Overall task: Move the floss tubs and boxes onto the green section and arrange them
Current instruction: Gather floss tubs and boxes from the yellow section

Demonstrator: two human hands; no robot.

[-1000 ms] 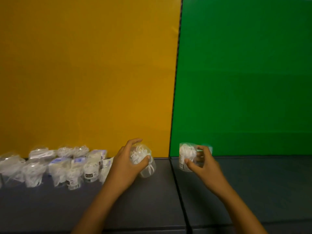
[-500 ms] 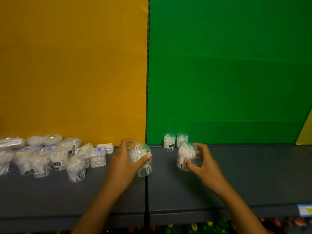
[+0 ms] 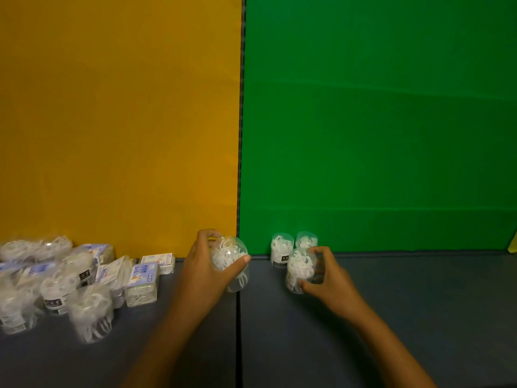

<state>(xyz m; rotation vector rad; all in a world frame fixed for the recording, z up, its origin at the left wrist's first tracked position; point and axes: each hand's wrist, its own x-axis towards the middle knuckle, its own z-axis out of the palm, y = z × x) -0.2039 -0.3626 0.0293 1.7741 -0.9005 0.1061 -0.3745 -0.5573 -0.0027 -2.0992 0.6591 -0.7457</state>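
Note:
My left hand point(image 3: 205, 271) grips a clear floss tub point(image 3: 230, 260) tilted over the seam between the yellow and green sections. My right hand point(image 3: 326, 277) holds a second clear floss tub point(image 3: 298, 271) on the dark shelf in front of the green panel point(image 3: 377, 121). Two more floss tubs point(image 3: 281, 249) point(image 3: 307, 240) stand side by side against the green panel, just behind the right-hand tub. Several floss tubs point(image 3: 56, 292) and floss boxes point(image 3: 141, 280) are crowded at the left in front of the yellow panel point(image 3: 120, 121).
A dark vertical seam point(image 3: 239, 317) splits the grey shelf point(image 3: 419, 303) between the two sections. A sliver of yellow shows at the far right edge.
The view has shifted slightly; both hands carried their tubs a little rightward. The right-hand tub now sits close in front of the two standing tubs.

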